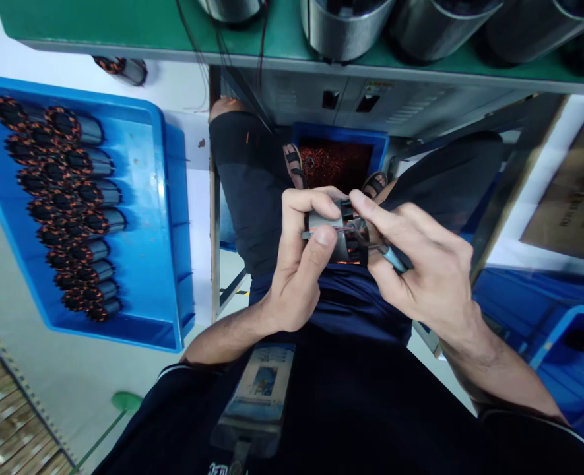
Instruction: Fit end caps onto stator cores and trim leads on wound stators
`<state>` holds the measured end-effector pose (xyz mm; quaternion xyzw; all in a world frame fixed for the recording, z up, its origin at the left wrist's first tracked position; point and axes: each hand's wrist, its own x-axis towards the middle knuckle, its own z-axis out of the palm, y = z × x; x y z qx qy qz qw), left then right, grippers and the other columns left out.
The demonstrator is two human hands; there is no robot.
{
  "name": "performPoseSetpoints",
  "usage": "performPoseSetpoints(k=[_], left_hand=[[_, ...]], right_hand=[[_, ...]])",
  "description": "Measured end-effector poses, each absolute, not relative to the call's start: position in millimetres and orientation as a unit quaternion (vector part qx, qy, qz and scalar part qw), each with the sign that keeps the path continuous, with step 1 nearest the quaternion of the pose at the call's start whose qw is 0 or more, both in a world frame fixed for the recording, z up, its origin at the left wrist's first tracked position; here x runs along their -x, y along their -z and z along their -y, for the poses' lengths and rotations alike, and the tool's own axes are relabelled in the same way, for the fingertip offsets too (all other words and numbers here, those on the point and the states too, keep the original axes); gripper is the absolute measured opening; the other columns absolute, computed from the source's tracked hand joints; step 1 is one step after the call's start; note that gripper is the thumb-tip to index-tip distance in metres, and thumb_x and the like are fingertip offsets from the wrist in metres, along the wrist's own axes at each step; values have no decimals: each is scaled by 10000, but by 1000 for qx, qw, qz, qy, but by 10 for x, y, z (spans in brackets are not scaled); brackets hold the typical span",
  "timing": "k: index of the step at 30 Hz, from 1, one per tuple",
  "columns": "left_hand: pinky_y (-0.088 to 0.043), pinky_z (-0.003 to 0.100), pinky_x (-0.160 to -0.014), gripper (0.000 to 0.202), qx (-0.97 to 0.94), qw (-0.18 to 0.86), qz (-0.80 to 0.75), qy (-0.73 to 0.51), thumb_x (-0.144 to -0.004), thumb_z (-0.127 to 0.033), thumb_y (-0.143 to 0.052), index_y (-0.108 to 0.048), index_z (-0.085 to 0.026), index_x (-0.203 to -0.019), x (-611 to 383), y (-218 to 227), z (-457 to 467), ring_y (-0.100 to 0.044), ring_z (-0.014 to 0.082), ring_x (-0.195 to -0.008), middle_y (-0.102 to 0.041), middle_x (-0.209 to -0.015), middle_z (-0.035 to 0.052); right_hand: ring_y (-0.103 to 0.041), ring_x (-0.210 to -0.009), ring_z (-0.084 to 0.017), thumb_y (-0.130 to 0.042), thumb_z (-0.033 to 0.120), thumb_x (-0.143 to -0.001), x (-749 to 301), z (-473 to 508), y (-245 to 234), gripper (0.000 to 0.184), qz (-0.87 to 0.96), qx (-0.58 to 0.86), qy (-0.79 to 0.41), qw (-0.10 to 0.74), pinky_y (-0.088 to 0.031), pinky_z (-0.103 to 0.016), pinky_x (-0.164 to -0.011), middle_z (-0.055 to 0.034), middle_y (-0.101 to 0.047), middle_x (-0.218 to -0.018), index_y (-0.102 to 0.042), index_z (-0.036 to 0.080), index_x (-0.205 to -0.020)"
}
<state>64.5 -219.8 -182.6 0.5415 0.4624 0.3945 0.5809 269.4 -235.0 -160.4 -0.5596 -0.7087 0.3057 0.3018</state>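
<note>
Above my lap, my left hand (pixel 294 277) is closed around a motor stator (pixel 340 249), a grey metal cylinder with black slotted end parts. Its thumb and bent index finger press on the metal side, where a thin wire seems to lie. My right hand (pixel 423 267) is closed on a small tool with a light blue handle (pixel 394 259). The tool's dark tip meets the stator's right end; its exact kind is hidden by the fingers. My right index fingertip touches the stator's upper edge.
A blue bin (pixel 143 198) at left holds rows of wound stators (pixel 94 191). Large metal cylinders (pixel 346 30) stand on the green bench (pixel 148 26) ahead. A blue tub (pixel 381 142) with copper-coloured scraps sits between my feet. At right are a cardboard box (pixel 569 198) and blue bins (pixel 559 343).
</note>
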Motion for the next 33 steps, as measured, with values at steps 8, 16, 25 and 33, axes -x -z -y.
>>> performPoseSetpoints(k=[8, 16, 25, 33], left_hand=[[-692, 547, -1199, 188, -485, 597, -471, -433, -1259, -557, -466, -498, -373, -1281, -759, 1814, 2183, -752, 292, -1351, -684, -1438, 51], [-754, 520, -1152, 265, -403, 637, -471, -459, -1233, -591, -559, -489, -335, -1237, -816, 1718, 2171, -766, 284, -1300, -666, -1398, 69], [-663, 536, -1212, 214, -365, 646, -423, -520, -1162, -507, -768, -660, -323, -1173, -843, 1760, 2222, -720, 261, -1215, -703, -1324, 48], [-588, 566, -1276, 105, -374, 634, -417, -534, -1205, -422, -713, -696, -319, -1188, -861, 1751, 2232, -666, 279, -1280, -664, -1339, 66]], right_hand=[[-871, -1223, -297, -660, 168, -1123, -2685, 2368, 1695, 773, 696, 547, -339, 319, -750, -470, -1148, -42, -887, -1440, -618, 427, -1850], [-763, -1202, -353, -696, 201, -1075, -2698, 2393, 1724, 870, 736, 568, -237, 284, -678, -608, -1147, -109, -751, -1267, -540, 433, -1900], [-783, -893, -216, -628, 85, -1065, -2610, 2397, 1601, 782, 728, 552, -241, 327, -733, -367, -932, -29, -849, -1101, -690, 367, -1792], [-794, -844, -185, -639, 122, -1061, -2639, 2388, 1622, 747, 719, 549, -265, 333, -740, -324, -877, -14, -929, -1226, -713, 340, -1771]])
